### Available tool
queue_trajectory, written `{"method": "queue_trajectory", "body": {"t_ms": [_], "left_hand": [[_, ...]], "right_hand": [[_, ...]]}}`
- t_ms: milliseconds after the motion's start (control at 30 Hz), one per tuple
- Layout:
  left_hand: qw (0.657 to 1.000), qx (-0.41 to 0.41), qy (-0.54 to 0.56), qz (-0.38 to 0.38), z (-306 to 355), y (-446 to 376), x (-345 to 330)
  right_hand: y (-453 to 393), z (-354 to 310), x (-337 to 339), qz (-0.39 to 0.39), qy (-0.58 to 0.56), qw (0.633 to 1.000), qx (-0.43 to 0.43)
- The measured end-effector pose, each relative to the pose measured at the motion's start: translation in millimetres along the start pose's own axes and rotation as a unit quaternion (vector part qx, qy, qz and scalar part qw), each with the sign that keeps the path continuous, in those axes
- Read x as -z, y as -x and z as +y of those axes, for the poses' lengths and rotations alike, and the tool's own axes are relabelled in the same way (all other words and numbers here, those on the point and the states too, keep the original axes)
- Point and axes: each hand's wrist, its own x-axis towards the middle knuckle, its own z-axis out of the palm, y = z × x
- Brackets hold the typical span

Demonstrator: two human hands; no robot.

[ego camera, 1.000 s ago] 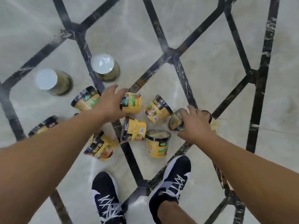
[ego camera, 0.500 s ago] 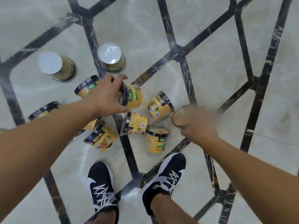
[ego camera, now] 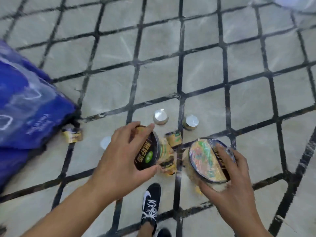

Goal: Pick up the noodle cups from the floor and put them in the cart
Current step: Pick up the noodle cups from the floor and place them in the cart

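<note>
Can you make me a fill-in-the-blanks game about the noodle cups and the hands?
1. The left hand holds a noodle cup whose lid is mostly ____ in colour.
2. Each hand holds ____ cup; the right hand holds the cup with the colourful lid.
3. The two silver-topped cups stand on the ____.
4. The big bag at the left is ____.

Missing words: black; one; floor; blue

left hand (ego camera: 119, 156) holds cup (ego camera: 147, 151) | right hand (ego camera: 230, 182) holds second cup (ego camera: 205, 159) right of it | floor cups (ego camera: 172, 139) behind
</note>
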Motion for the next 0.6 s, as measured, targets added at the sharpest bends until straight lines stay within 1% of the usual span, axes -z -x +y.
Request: {"method": "queue_trajectory", "body": {"t_ms": [67,133,200,300,400,533,600], "left_hand": [[0.998,0.027,-0.005,0.052,-15.1,50.9,48.8],[0.991,0.069,-0.011,0.112,-31.4,111.0,96.0],[0.98,0.108,-0.019,0.164,-43.8,182.5,136.3],[0.955,0.164,-0.018,0.246,-61.9,288.1,190.8],[0.924,0.233,-0.028,0.302,-88.6,388.8,233.2],[0.877,0.309,-0.047,0.364,-128.9,514.9,280.4],[0.857,0.34,-0.05,0.383,-149.2,571.6,299.3]], "right_hand": [[9.8,-65.8,-6.2,-0.014,-0.031,0.997,0.069],[20.8,-130.6,-18.9,-0.027,-0.035,0.987,0.153],[43.5,-190.0,-34.9,-0.062,-0.032,0.975,0.211],[86.9,-275.7,-67.0,-0.117,-0.063,0.949,0.288],[136.0,-349.9,-110.0,-0.164,-0.038,0.915,0.367],[216.9,-446.8,-179.5,-0.207,-0.047,0.866,0.453],[252.5,-485.1,-215.6,-0.247,-0.065,0.832,0.493]]}}
